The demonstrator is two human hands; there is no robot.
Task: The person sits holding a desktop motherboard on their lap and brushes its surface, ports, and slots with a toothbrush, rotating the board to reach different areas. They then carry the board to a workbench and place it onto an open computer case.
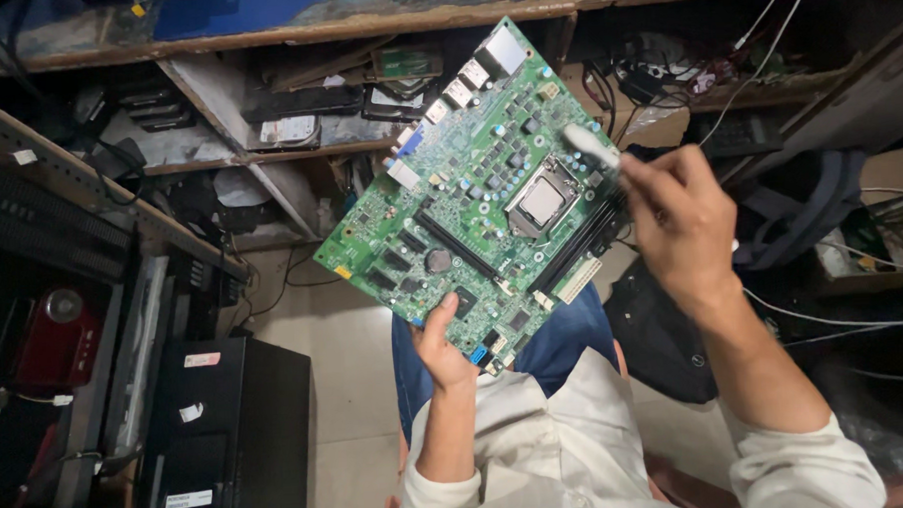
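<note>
Blurred brush tip [590, 145] over motherboard [474, 188]

motherboard [475, 198]: green, matt, glossy plastic slots
processor [542, 203]: smooth bare metal
shelf [363, 22]: rough worn wood
sleeves [539, 461]: pale cloth

A black computer case [228, 432] stands beside cluttered wooden shelves [264, 35].
</note>
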